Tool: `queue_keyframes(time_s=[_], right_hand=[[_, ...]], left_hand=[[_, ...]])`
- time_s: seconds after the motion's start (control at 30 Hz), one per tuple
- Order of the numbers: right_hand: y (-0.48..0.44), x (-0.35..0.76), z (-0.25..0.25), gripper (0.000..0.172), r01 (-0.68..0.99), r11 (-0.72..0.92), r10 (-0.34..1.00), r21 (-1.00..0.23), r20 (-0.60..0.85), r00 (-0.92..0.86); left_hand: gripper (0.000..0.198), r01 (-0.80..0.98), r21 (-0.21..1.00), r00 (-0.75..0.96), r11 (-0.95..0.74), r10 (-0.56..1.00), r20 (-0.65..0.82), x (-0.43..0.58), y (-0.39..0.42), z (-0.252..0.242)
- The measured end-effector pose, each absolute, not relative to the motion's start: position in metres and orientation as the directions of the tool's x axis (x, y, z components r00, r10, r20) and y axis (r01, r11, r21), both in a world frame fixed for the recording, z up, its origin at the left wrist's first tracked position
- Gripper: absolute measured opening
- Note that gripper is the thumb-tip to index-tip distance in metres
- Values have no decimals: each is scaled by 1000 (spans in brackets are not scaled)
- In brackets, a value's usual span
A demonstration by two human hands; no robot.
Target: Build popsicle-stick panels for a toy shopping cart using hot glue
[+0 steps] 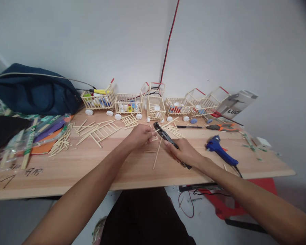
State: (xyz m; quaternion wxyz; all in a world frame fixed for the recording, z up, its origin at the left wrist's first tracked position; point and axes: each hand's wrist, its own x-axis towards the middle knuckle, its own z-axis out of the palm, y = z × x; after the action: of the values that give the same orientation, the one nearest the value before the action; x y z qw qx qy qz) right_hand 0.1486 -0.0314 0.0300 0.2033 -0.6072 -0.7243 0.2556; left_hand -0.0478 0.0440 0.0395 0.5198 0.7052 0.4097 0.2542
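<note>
My right hand [185,151] is wrapped round a black cutting tool [168,137] that looks like a crimper or cutter; its jaws point up and left. My left hand [142,136] pinches a thin wooden stick [157,130], which reaches to the tool's jaws. Below the jaws, a longer loose stick [156,154] lies on the wooden table [132,173]. Left of my left hand are ladder-like stick frames [105,132] and a smaller slatted panel [130,120]. More sticks [174,129] lie behind the tool.
Several small stick-built carts [129,103] with round wheels stand along the wall. At right lie a blue glue gun [221,151], orange-handled pliers [223,127] and a white block [262,143]. At left are a dark blue bag [35,90], short cut sticks [61,143] and plastic-wrapped material [30,139].
</note>
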Motion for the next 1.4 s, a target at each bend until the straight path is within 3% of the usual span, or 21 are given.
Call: queue_keyframes(time_s=[0.63,0.77,0.97,1.07,1.17,1.3,1.4], right_hand=[[-32,147,32,65,794,108,981,-599,-65,-183],[-29,146,38,63,790,59,986,-610,-88,-142],[-23,145,42,58,849,121,993,-514,54,-108],[-19,143,36,56,853,185,981,-489,137,-135],[-18,140,31,56,819,200,978,-539,164,-131],[-15,138,31,64,672,120,993,-731,103,-65],[-11,141,35,66,581,86,993,-810,118,18]], left_hand=[[30,343,932,514,-120,854,-80,-48,43,44],[27,276,954,502,-119,864,-37,-50,44,45],[15,186,977,530,-107,848,-8,-51,42,47],[20,183,979,566,-86,824,-33,-50,40,47],[28,107,993,603,54,790,-108,-51,40,48],[46,-137,928,657,347,733,-177,-52,42,48],[49,-120,929,612,352,762,-210,-45,38,42]])
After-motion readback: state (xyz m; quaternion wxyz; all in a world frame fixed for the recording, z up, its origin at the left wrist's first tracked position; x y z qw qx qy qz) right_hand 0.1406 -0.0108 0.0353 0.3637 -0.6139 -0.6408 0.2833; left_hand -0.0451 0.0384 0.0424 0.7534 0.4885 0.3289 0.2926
